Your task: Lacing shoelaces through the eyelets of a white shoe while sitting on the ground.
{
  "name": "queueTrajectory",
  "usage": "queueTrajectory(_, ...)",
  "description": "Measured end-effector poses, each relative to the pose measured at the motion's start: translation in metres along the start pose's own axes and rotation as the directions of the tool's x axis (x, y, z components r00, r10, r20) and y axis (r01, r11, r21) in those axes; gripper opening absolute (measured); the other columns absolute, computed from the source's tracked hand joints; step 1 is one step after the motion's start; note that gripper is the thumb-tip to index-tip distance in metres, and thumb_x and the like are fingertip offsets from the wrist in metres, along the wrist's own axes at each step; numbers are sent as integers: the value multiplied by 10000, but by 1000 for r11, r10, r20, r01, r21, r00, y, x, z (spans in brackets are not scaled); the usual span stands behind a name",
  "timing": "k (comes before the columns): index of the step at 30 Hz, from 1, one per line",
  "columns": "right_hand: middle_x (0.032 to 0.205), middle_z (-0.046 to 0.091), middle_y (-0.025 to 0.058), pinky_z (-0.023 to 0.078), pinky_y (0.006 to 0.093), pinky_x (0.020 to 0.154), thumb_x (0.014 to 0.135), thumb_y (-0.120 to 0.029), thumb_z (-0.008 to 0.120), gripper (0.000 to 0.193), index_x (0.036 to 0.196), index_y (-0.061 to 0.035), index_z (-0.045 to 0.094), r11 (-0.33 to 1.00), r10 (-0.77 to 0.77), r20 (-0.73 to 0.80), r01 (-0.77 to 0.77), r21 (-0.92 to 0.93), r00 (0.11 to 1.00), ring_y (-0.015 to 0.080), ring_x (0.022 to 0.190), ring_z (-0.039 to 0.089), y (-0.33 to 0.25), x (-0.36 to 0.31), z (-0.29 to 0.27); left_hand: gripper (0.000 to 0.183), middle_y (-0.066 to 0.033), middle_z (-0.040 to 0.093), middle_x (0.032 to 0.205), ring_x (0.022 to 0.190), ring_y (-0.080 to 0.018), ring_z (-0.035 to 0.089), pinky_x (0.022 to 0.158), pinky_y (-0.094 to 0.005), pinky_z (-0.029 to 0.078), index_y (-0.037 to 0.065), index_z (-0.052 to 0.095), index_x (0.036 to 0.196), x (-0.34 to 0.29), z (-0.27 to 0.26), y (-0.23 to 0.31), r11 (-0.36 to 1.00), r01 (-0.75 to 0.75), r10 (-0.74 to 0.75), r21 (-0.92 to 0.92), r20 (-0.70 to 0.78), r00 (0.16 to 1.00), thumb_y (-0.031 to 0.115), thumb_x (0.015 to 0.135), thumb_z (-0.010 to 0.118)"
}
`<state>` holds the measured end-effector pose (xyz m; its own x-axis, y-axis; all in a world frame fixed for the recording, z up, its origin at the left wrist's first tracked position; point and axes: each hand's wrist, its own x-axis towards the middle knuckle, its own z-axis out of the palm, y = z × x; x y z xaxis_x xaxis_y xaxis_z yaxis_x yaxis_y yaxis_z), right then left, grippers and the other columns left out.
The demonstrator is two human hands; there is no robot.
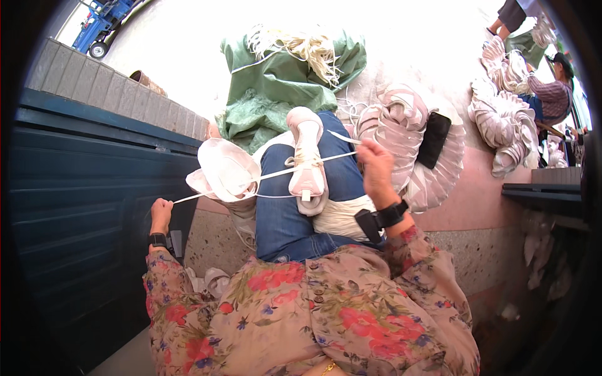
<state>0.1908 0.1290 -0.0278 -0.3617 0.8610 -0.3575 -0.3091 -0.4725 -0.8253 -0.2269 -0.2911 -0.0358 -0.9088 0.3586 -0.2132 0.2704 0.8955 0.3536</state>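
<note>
A white shoelace [276,176] is pulled taut slantwise across my lap. My left hand [161,215], closed, grips one end out by the dark blue door on the left. My right hand [377,169] pinches the other end above my right knee, and a pointed lace tip sticks out to its left. Under the lace, a white and pale pink shoe [307,156] lies lengthwise along my thighs, partly laced, with a pale tag at its near end. A bundle of cream laces [343,217] rests on my lap beside it, below my right hand.
White shoe parts [229,168] stand by my left knee. Ahead sits a green sack [276,97] topped with loose laces [307,50]. Stacked pinkish shoe uppers [392,122] and a black flat object [434,139] lie right. A co-worker [555,94] sits far right by more stacks.
</note>
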Motion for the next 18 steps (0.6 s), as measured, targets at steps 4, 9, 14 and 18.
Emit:
queueTrajectory(4, 878, 610, 9, 453, 200, 686, 808, 17, 634, 216, 1022, 18, 612, 968, -248, -278, 229, -100, 928, 77, 736, 552, -42, 7, -58, 192, -92, 564, 661, 622, -168, 502, 605, -339, 428, 3, 561, 719, 1, 1, 11, 983, 62, -59, -173, 19, 998, 155, 804, 642)
queueTrajectory(9, 859, 605, -11, 437, 195, 656, 842, -22, 614, 252, 1088, 26, 591, 928, -263, -177, 199, -314, 948, 58, 726, 537, -44, -10, -109, 200, -127, 602, 719, 676, -253, 566, 645, -373, 445, 2, 558, 721, 14, -4, 45, 999, 14, -13, -46, 9, 1000, 169, 794, 644)
queueTrajectory(14, 772, 639, 171, 469, 340, 576, 815, -196, 662, 368, 1135, -33, 586, 32, -351, 214, 240, -970, 912, 241, 680, 629, -21, -39, -71, 172, -160, 631, 815, 792, -352, 590, 733, -423, 463, -3, 617, 832, -18, 28, 161, 842, -533, 538, 83, -203, 818, 149, 767, 662)
queueTrajectory(18, 862, 620, 182, 477, 398, 684, 759, -267, 701, 527, 1218, -83, 516, 70, 163, 294, 287, -956, 942, 311, 807, 610, -14, -54, -7, 546, -131, 545, 1024, 959, -313, 511, 848, -413, 409, 64, 540, 1104, -109, 80, 267, 450, -852, 876, -269, -50, 479, 166, 617, 767)
